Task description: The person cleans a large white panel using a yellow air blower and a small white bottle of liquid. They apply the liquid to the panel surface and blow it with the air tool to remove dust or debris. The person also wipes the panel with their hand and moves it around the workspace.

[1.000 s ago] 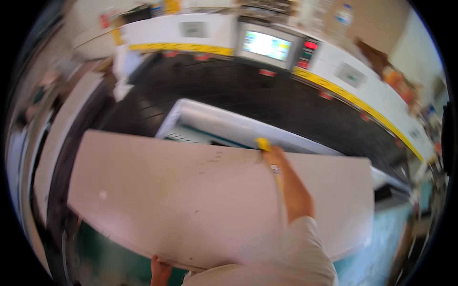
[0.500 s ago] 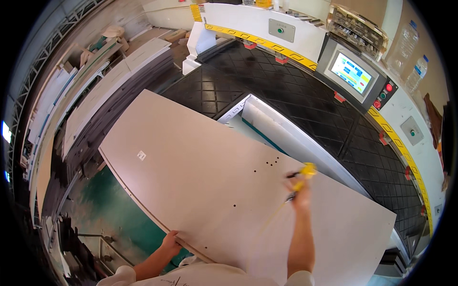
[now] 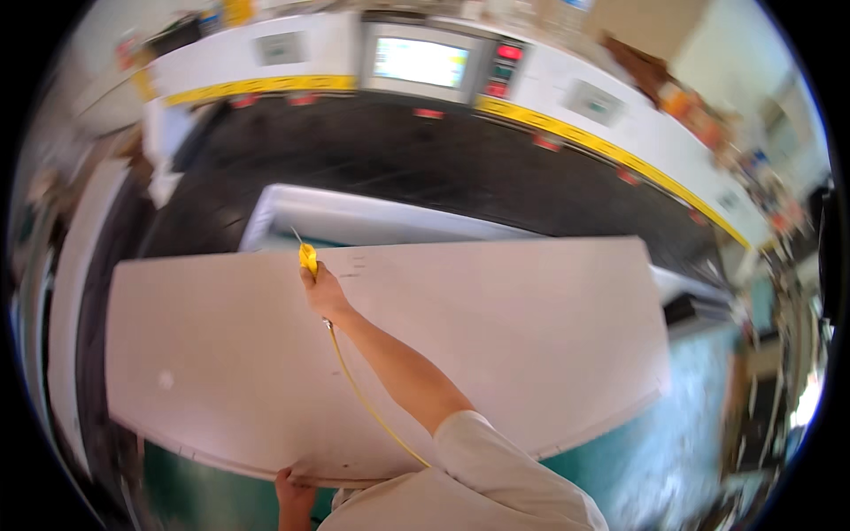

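A large pale board [image 3: 496, 336] lies across the view, with small dark holes drilled in its face. My right hand [image 3: 326, 292] is closed around a yellow air blow gun [image 3: 308, 257] above the board's far edge. Its thin nozzle points up and away, and a thin yellow hose [image 3: 359, 389] runs from its lower end back to my body. At the near edge, left of my body, my left hand [image 3: 294, 489] grips the board with its fingers on top. My left thumb is hidden. The view is blurred by motion.
Beyond the board is a dark machine bed [image 3: 372, 150] with a white-walled opening [image 3: 398, 217]. A white machine beam with yellow striping [image 3: 257, 87], a lit screen [image 3: 421, 62] and red buttons [image 3: 509, 51] spans the back. Stacked panels [image 3: 88, 292] stand at left; green floor [image 3: 682, 380] shows at right.
My view has swung to the right, so the board now lies level across it. My right hand has carried the blow gun leftward along the board's far side. My left hand still holds the near edge.
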`<state>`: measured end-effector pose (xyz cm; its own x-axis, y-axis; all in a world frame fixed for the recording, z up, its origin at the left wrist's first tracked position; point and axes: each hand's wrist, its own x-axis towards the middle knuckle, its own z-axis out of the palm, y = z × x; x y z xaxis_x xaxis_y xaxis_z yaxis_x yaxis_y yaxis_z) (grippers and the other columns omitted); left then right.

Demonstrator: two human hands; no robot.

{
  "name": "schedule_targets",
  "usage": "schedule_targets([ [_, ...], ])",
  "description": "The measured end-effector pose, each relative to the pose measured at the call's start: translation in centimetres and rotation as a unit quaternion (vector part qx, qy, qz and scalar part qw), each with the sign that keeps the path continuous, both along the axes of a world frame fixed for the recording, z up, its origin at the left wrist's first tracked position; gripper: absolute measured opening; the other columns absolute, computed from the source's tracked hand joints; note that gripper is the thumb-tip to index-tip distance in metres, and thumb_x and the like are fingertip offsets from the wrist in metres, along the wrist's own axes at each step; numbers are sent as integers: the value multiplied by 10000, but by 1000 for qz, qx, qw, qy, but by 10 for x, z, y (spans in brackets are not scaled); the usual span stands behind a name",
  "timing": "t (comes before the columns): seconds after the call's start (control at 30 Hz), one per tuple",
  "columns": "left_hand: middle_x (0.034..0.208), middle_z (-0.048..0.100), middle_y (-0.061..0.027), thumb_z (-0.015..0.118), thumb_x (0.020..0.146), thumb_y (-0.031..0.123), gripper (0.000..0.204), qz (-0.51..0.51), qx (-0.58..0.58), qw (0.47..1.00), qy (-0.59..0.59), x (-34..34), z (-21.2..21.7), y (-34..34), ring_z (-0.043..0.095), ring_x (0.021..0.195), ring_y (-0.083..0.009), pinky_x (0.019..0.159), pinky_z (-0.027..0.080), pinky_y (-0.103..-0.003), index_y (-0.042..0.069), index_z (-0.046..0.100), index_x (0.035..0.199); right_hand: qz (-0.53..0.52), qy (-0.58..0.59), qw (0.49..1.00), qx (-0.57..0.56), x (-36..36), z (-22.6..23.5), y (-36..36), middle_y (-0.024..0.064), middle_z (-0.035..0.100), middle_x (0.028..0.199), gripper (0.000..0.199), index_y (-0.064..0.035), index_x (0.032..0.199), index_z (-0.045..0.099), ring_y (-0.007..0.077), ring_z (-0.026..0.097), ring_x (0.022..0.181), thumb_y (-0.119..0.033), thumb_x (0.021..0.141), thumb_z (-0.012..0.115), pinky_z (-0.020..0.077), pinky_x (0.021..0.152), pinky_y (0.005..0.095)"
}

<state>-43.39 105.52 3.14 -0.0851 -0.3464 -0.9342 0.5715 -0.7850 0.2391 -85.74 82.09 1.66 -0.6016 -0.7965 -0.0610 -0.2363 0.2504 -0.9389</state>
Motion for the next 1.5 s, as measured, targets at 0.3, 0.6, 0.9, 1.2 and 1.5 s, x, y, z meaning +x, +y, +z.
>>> schedule_targets([
  [0.3, 1160, 653, -208, 689, 898, 321, 574, -390, -255, 864, -191, 47, -63, -25, 652, 1042, -316, 860, 556, -492, -34, 551, 1327, -484, 23, 867, 118, -372, -36, 322, 87, 631, 736, 448, -54, 1113, 600, 204, 599, 575, -489, 1030, 533, 487, 496, 398],
  [0.6, 1442, 498, -128, 584, 865, 367, 599, -350, -169, 916, -98, 37, -102, -108, 528, 1277, -329, 1059, 444, -550, 76, 484, 1380, -588, 16, 808, 43, -431, 65, 499, 46, 578, 675, 321, -41, 1088, 584, 170, 593, 517, -354, 1034, 532, 487, 471, 326],
  [0.9, 1494, 475, -147, 515, 895, 430, 662, -156, 54, 983, -80, -76, -38, -183, 432, 1386, -326, 1051, 381, -572, 48, 439, 1430, -435, -223, 870, -61, -371, 49, 606, 64, 631, 752, 310, -87, 1042, 540, 243, 680, 604, -396, 1044, 540, 497, 481, 314],
  [1.2, 1336, 574, -117, 478, 942, 367, 496, -150, 15, 988, 7, -69, -36, -179, 562, 1210, -273, 947, 483, -487, 71, 536, 1336, -299, -383, 874, -15, -263, 59, 634, 107, 637, 809, 301, -76, 1116, 573, 294, 697, 669, -362, 1037, 523, 580, 613, 378],
  [1.5, 1214, 628, -156, 495, 1012, 321, 490, -316, -197, 839, -397, -81, -29, -180, 614, 1069, -273, 754, 509, -402, -12, 513, 1371, -558, -282, 776, -81, -141, 53, 727, 50, 594, 716, 247, -108, 1006, 565, 202, 597, 560, -353, 1033, 580, 465, 459, 337],
])
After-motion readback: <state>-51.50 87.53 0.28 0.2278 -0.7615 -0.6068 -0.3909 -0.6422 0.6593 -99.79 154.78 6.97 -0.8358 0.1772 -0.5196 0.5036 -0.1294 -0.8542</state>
